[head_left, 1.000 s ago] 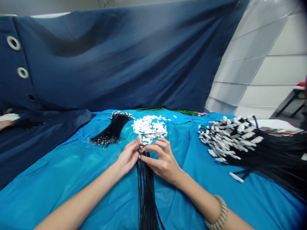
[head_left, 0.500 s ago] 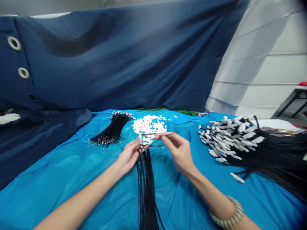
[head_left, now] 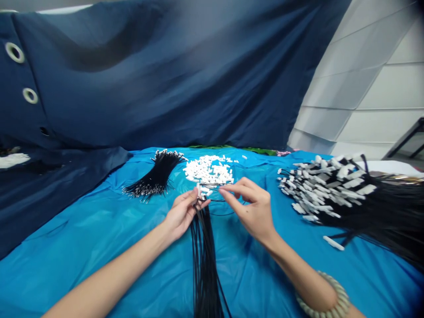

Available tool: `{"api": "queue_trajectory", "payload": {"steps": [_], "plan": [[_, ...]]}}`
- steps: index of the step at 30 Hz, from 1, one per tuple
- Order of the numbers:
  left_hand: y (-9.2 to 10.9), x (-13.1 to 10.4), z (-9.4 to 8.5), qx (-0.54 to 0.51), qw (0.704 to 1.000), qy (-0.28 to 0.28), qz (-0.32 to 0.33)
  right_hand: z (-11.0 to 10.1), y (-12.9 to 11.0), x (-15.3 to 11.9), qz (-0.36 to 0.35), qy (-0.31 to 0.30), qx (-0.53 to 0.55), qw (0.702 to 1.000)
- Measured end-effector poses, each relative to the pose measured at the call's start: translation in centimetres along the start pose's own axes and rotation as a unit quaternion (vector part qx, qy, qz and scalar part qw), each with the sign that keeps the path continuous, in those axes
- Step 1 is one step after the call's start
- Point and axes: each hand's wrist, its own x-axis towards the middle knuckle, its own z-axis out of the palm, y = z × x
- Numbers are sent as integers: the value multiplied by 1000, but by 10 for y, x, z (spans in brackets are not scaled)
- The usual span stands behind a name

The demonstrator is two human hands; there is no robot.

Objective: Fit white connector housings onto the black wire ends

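Note:
My left hand (head_left: 185,213) pinches a small upright white plastic piece (head_left: 199,190) between thumb and fingers. A thin black cord (head_left: 215,201) runs in loops from there toward my right hand (head_left: 251,207), whose thumb and index finger are closed on it. Below my left hand, a bundle of long black cords (head_left: 206,265) hangs down over the blue sheet; whether the fingers also grip its top end is hard to see. Just beyond the hands lies a loose pile of small white plastic pieces (head_left: 212,170).
A short bunch of black cords with pale tips (head_left: 154,176) lies on the blue sheet (head_left: 139,247) at left. Many black cords with white ends (head_left: 318,190) are heaped at right, one white end (head_left: 334,243) apart in front. A dark blue curtain (head_left: 165,79) hangs behind.
My right hand has shifted slightly to the right and opened its outer fingers a little, still pinching the cord. The view has moved slightly; the left hand keeps its hold.

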Motion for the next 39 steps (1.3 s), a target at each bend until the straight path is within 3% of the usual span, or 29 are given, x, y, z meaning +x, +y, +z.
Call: {"api": "queue_trajectory", "payload": {"steps": [8,23,39], "plan": [[-1,-3,-1,3,999,-37,1,11,3,-9,5,-26,-51,998],[-3,-2,-3,18,999,-35,7,12,3,-10,7,-13,-49,999],[-2,-3,1,23,999,-35,11,13,4,-12,-68,-3,-101,993]]}}
